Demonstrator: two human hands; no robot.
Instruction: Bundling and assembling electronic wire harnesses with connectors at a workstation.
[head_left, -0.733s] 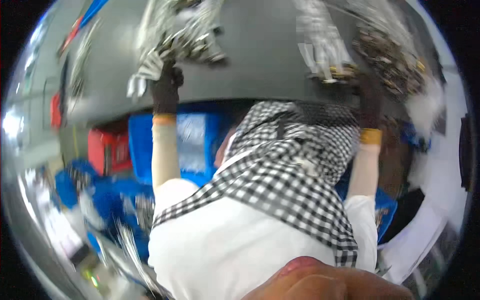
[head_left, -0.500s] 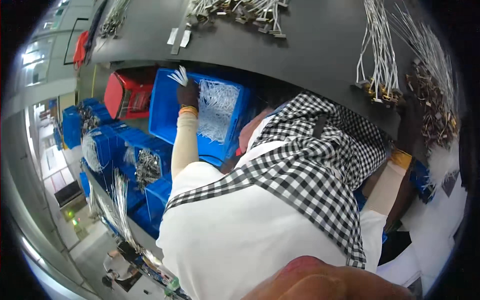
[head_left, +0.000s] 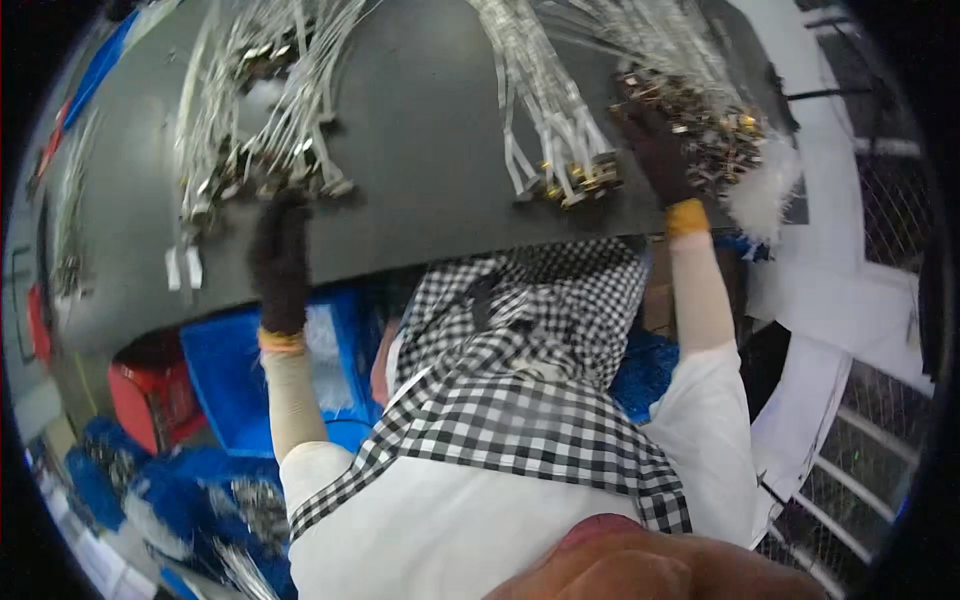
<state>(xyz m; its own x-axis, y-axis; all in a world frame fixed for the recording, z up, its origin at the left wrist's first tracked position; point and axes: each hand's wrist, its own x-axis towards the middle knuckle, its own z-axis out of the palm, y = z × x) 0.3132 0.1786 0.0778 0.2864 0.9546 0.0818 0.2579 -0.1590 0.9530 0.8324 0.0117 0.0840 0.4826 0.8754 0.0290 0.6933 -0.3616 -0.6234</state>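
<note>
The left hand, in a dark brown glove with an orange cuff, has its fingertips at the near end of a spread bundle of thin white cables with dark and metallic connectors; blur hides whether the fingers are spread or pinching one. The right hand, gloved alike, reaches against the left side of a dense pile of white cables with brown and gold-coloured connectors; its fingers blend into the pile, so I cannot tell whether they grip anything. Between the hands, nearer the right, lies a narrower bundle of flat white cables with gold-toned ends. All three lie on a dark grey, smooth tabletop. Two small white strips sit left of the left hand, and another thin white cable bundle lies farther left. Below the table's near edge stands a blue plastic bin holding white pieces, with a red plastic container to its left.
</note>
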